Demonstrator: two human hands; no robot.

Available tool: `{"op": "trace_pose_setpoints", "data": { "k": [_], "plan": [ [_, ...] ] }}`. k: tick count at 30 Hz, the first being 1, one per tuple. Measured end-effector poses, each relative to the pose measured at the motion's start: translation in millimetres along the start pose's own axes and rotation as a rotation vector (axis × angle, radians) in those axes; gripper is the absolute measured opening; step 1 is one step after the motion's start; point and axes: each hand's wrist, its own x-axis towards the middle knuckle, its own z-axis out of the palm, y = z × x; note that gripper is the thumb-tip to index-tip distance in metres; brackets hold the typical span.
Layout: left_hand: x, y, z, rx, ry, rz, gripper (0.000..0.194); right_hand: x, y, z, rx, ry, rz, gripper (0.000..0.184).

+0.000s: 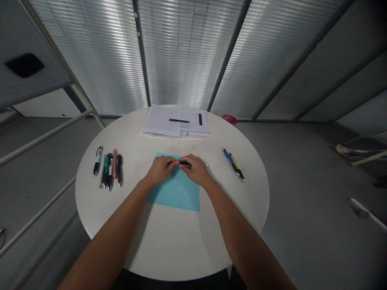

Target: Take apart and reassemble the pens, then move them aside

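Observation:
Both my hands meet over a light blue sheet (178, 193) lying flat on the round white table (169, 245). My left hand (160, 169) and my right hand (196, 169) are closed together on a dark pen (183, 163) held crosswise between their fingertips, just above the sheet's far edge. Whether the pen is whole or pulled apart is hidden by my fingers.
Several pens (109, 169) lie in a row at the table's left. A blue pen (229, 158) and a yellow pen (237, 166) lie at the right. A stack of papers (175, 122) with a black pen (179, 120) on it sits at the far edge.

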Motion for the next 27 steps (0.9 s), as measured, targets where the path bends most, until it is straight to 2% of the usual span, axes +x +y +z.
{"op": "trace_pose_setpoints", "data": {
  "k": [9,23,25,27],
  "plan": [
    [-1.6,4.6,-2.0,-0.112,0.045,-0.052,0.026,-0.6,-1.4,-1.1,-0.006,-0.005,0.024,0.020],
    [-1.9,4.1,-2.1,-0.111,0.018,-0.034,0.017,-0.4,-1.4,-0.5,-0.003,-0.014,0.012,0.019],
    [-2.6,4.5,-3.7,-0.114,0.025,-0.028,0.015,-0.3,-1.8,-1.0,0.013,0.004,0.016,0.020],
    [-3.3,5.1,-5.5,-0.075,0.060,-0.011,0.021,0.1,-1.5,-1.4,0.037,0.050,0.022,0.019]
  ]
}}
